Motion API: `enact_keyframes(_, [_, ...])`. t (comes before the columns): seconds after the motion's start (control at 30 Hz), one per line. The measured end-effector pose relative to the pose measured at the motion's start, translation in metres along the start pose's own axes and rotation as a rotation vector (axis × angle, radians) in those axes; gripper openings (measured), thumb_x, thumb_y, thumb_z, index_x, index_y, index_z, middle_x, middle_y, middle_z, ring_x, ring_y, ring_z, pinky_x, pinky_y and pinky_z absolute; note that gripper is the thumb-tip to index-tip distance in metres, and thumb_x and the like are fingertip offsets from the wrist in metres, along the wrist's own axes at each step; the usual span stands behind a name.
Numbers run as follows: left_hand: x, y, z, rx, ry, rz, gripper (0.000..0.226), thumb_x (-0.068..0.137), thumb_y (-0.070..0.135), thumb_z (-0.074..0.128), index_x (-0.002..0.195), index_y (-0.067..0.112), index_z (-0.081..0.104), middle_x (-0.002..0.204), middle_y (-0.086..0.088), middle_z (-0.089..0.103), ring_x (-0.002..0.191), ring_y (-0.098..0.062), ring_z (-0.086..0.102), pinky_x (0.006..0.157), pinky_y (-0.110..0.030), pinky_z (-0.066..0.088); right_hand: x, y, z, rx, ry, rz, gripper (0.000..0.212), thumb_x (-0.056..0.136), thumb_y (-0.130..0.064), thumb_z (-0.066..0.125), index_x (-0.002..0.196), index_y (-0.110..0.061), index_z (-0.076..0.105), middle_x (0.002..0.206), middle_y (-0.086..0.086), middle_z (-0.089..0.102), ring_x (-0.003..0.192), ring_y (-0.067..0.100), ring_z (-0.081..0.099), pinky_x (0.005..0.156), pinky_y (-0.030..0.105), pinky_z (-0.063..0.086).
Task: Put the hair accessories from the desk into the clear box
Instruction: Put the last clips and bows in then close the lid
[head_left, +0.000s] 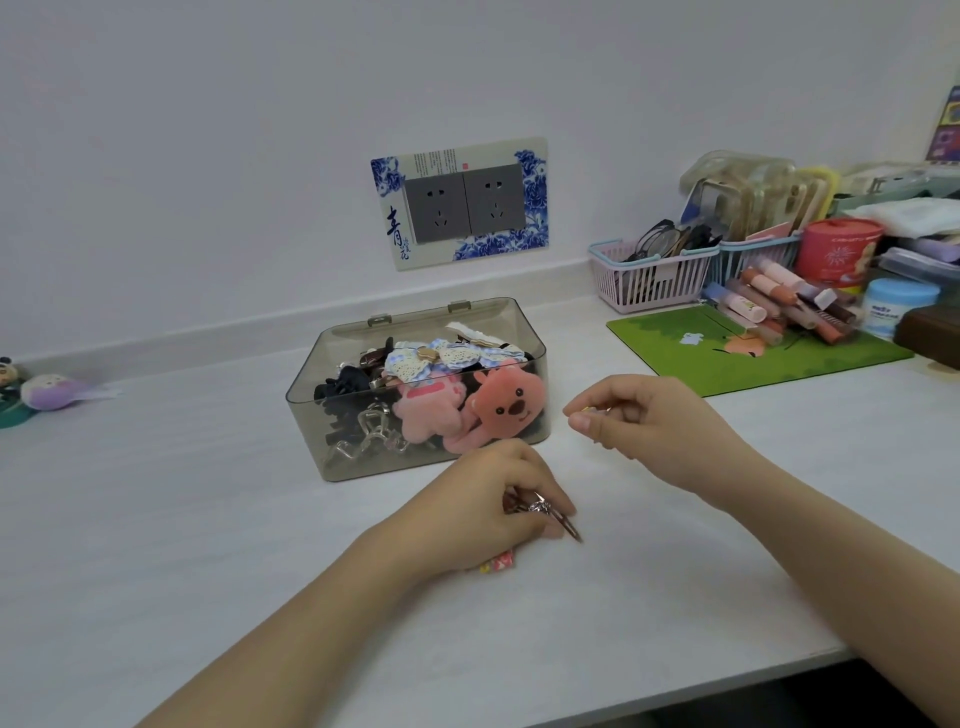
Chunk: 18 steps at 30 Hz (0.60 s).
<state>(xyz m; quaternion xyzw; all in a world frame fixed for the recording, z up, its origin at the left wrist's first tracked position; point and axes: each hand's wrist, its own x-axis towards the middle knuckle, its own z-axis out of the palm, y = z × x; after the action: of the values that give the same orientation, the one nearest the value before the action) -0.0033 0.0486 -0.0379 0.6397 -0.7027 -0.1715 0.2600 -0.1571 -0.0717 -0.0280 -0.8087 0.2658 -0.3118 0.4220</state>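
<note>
Box: clear box (415, 447) of hair accessories on white desk (156, 519), centre.
Left hand (488, 509): at 6 o'clock of box, fingers curled around metal hair clips (550, 512).
Right hand (649, 421): at 3 o'clock, pinching something tiny, unclear.

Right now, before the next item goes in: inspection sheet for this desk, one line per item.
Surface: white desk, green mat at right rear.
Job's things: clear box is open-topped and holds plush clips, bows, claw clips; slim hair clips in left hand, a coloured piece peeks out under it.
Clutter: pink basket with glasses, tubes, red tin, small plush toys far left.
Grippers: left hand grips the clips on the desk; right hand pinches a tiny item, too small to identify.
Cables: nothing seen.
Surroundings: wall, double socket, nothing plugged in.
</note>
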Motion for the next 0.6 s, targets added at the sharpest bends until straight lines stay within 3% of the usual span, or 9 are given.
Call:
enact_keyframes(0.1, [0.002,0.001,0.001,0.012,-0.011,0.002,0.017,0.077,0.023,0.075,0.094,0.028,0.074,0.101,0.008,0.061,0.098,-0.004,0.056,0.091,-0.029,0.045,0.0,0.0,0.0,0.029,0.007,-0.002,0.003,0.081,-0.023,0.068,0.082,-0.022,0.07,0.065,0.01,0.058,0.062,0.014,0.05,0.059,0.024,0.038])
enact_keyframes(0.23, [0.005,0.005,0.002,0.007,0.006,-0.01,0.017,0.077,0.022,0.075,0.093,0.026,0.075,0.1,0.008,0.061,0.091,0.0,0.055,0.083,-0.019,0.045,0.0,0.001,-0.001,0.057,0.031,-0.011,0.002,0.081,-0.023,0.068,0.082,-0.022,0.07,0.067,0.013,0.06,0.064,0.017,0.05,0.06,0.028,0.038])
enact_keyframes(0.33, [0.007,0.007,0.002,0.004,0.028,-0.007,0.016,0.077,0.024,0.075,0.092,0.025,0.076,0.097,0.012,0.06,0.083,0.007,0.052,0.072,-0.007,0.038,0.001,0.002,-0.003,0.085,0.084,-0.02,0.003,0.081,-0.023,0.068,0.082,-0.023,0.07,0.074,0.028,0.061,0.063,0.017,0.051,0.06,0.029,0.039])
enact_keyframes(0.6, [0.012,0.011,0.0,-0.047,0.106,-0.033,0.015,0.075,0.022,0.077,0.09,0.024,0.077,0.09,0.018,0.06,0.079,0.012,0.051,0.07,-0.007,0.036,0.005,0.005,-0.009,0.136,0.16,0.007,0.004,0.082,-0.022,0.067,0.084,-0.021,0.071,0.069,0.012,0.058,0.047,-0.002,0.049,0.052,0.011,0.04])
